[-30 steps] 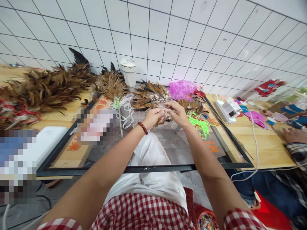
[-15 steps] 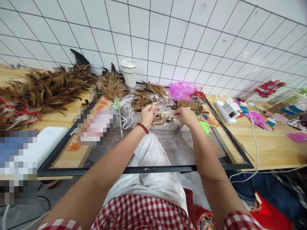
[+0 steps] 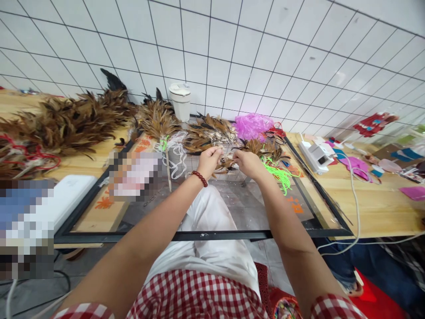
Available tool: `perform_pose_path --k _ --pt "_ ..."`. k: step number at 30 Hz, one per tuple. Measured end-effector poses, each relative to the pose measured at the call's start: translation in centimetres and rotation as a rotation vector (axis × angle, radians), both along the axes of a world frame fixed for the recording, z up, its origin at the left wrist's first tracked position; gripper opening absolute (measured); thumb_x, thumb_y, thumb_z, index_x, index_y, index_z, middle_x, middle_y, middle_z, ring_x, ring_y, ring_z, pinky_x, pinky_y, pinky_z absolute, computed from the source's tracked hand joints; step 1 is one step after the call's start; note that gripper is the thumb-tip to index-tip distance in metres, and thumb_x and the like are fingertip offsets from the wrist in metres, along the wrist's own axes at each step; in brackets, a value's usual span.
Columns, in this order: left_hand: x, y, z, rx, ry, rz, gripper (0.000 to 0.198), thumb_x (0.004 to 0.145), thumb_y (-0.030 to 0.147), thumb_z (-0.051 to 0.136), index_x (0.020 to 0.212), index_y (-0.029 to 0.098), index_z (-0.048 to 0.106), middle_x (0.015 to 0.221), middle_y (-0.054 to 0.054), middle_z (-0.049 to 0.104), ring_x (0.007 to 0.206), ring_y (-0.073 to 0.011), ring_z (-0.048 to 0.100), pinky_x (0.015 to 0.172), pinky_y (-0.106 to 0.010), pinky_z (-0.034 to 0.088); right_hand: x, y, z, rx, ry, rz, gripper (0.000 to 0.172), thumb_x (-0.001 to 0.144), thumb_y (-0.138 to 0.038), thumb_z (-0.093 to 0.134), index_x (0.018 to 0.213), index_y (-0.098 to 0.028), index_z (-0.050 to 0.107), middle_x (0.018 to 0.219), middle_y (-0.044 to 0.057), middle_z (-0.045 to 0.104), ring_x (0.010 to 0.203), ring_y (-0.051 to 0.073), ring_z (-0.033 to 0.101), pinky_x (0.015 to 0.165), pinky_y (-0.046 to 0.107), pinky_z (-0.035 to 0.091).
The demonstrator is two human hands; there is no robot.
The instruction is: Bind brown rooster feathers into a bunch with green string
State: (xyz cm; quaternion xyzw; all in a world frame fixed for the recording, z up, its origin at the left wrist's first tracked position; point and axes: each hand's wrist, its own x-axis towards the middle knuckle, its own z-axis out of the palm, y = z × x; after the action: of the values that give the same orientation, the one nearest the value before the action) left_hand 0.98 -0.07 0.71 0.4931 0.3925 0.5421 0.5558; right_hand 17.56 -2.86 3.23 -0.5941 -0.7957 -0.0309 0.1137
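Observation:
Over the glass panel (image 3: 219, 199), my left hand (image 3: 210, 161), with beads at the wrist, is closed in a pinch. Close by on its right, my right hand (image 3: 246, 162) pinches too. What either set of fingertips holds is too small to make out. Small brown feathers (image 3: 226, 166) lie between and just below the hands. Beyond them is a loose pile of brown and black feathers (image 3: 212, 129). More feathers (image 3: 260, 146) sit behind my right hand, with bright green string (image 3: 280, 176) beside its wrist.
A feather bunch on a stick (image 3: 168, 170) lies left, with white ribbon (image 3: 179, 161) alongside. At the back stand a white cup (image 3: 181, 103) and pink plastic (image 3: 254, 126). A large feather heap (image 3: 76, 122) fills the far left. A power strip (image 3: 317, 157) with cables is right.
My right hand has moved left, towards my left hand, narrowing the gap between them. More of the green string now shows. The view has shifted slightly.

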Motion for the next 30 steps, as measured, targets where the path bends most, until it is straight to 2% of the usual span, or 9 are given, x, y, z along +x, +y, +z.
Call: perform_pose_path --k 3,6,8,11,14,17,20,25,30 --pt "0.1 -0.5 0.0 -0.056 0.121 -0.153 0.017 0.079 0.026 0.060 0.068 0.013 0.062 0.044 0.004 0.049 0.037 -0.0055 0.038 0.041 -0.018 0.028 -0.2 -0.1 0.3 0.101 0.060 0.099 0.021 0.087 -0.020 0.046 0.095 -0.020 0.066 0.093 0.009 0.068 0.084 0.021 0.063 0.071 0.029 0.042" --pt "0.3 -0.8 -0.1 -0.092 0.091 -0.266 0.017 0.077 0.023 0.062 0.064 0.012 0.061 0.051 0.000 0.057 0.043 -0.0068 0.048 0.046 -0.018 0.038 -0.2 0.1 0.2 0.126 0.220 0.197 0.021 0.085 -0.018 0.048 0.090 -0.018 0.068 0.088 0.007 0.069 0.084 0.019 0.063 0.075 0.028 0.044" --pt "0.4 -0.7 -0.2 -0.083 0.022 -0.247 0.018 0.077 0.022 0.063 0.064 0.011 0.061 0.055 -0.002 0.059 0.046 -0.0062 0.051 0.049 -0.019 0.041 -0.1 0.4 0.0 0.122 0.384 0.203 0.021 0.083 -0.016 0.050 0.092 -0.018 0.069 0.087 0.006 0.070 0.084 0.018 0.064 0.078 0.028 0.046" --pt "0.3 -0.3 -0.2 -0.079 -0.050 -0.172 0.019 0.078 0.024 0.063 0.065 0.011 0.061 0.058 -0.001 0.060 0.047 -0.0051 0.050 0.049 -0.018 0.040 0.1 0.9 -0.4 0.067 0.693 0.080 0.026 0.080 -0.016 0.052 0.101 -0.019 0.067 0.085 0.004 0.071 0.078 0.017 0.066 0.077 0.031 0.049" --pt "0.2 -0.1 -0.2 -0.068 -0.076 -0.142 0.019 0.079 0.025 0.063 0.066 0.011 0.061 0.058 -0.001 0.059 0.049 -0.0054 0.051 0.050 -0.018 0.040 0.1 1.3 -0.6 -0.074 1.028 -0.026 0.024 0.077 -0.027 0.060 0.099 -0.018 0.067 0.080 0.003 0.069 0.069 0.015 0.065 0.071 0.031 0.051" --pt "0.1 -0.2 -0.2 -0.045 -0.095 -0.153 0.018 0.079 0.023 0.062 0.067 0.011 0.061 0.059 -0.001 0.059 0.050 -0.0053 0.051 0.053 -0.018 0.041 -0.3 1.4 -0.7 -0.196 1.250 -0.011 0.033 0.067 -0.037 0.072 0.093 -0.018 0.067 0.079 0.002 0.068 0.066 0.013 0.062 0.066 0.029 0.050" --pt "0.2 -0.3 -0.2 -0.023 -0.114 -0.169 0.018 0.078 0.024 0.063 0.067 0.011 0.062 0.060 -0.001 0.059 0.050 -0.0051 0.052 0.054 -0.018 0.042 -0.9 1.3 -0.6 -0.251 1.351 0.028 0.042 0.060 -0.040 0.078 0.093 -0.018 0.067 0.075 0.001 0.067 0.065 0.012 0.060 0.062 0.026 0.048" --pt "0.3 -0.3 -0.2 0.001 -0.152 -0.155 0.018 0.080 0.024 0.062 0.067 0.011 0.062 0.059 -0.001 0.059 0.051 -0.0059 0.053 0.055 -0.019 0.044 -1.3 1.1 -0.5 -0.178 1.469 -0.012 0.045 0.054 -0.038 0.082 0.091 -0.018 0.066 0.069 -0.002 0.065 0.063 0.011 0.059 0.060 0.024 0.046" --pt "0.3 -0.4 -0.2 0.002 -0.163 -0.174 0.017 0.078 0.024 0.064 0.067 0.011 0.062 0.061 -0.001 0.060 0.052 -0.0063 0.054 0.056 -0.020 0.045 -1.4 1.0 -0.5 -0.322 1.523 -0.026 0.049 0.051 -0.039 0.083 0.093 -0.019 0.068 0.069 -0.002 0.065 0.060 0.009 0.057 0.056 0.023 0.045"
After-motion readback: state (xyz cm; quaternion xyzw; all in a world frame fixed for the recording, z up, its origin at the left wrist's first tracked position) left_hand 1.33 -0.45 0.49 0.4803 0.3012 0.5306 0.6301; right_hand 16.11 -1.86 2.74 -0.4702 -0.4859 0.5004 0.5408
